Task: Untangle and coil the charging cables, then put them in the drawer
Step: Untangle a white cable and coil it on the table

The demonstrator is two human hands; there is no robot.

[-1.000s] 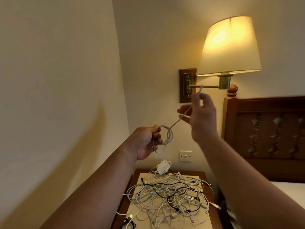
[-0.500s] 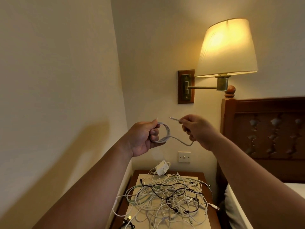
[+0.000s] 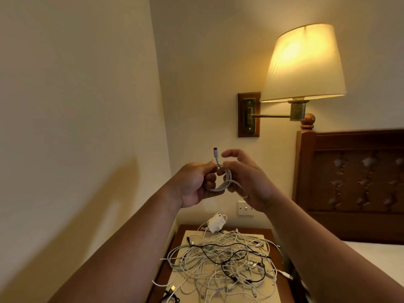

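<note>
I hold a small coil of white cable [image 3: 225, 183] up in front of the wall. My left hand [image 3: 196, 184] grips the coil's left side, fingers curled round its loops. My right hand [image 3: 244, 178] is against the coil's right side, thumb and fingers pinching the strand near the top, index finger raised. The cable's white plug end [image 3: 215, 153] sticks up above both hands. Below, a tangled heap of white and black charging cables [image 3: 225, 265] lies on the nightstand [image 3: 273, 234]. No drawer is in view.
A white power adapter [image 3: 216, 224] lies at the back of the nightstand. A lit wall lamp [image 3: 303, 64] hangs above right. A wooden headboard [image 3: 354, 182] and bed [image 3: 371, 259] stand to the right, a wall switch [image 3: 246, 208] behind, and a wall close on the left.
My right hand came down and left, bringing the loose cable end to the coil. The free strand is now wound in, and the plug end points upward between my hands.
</note>
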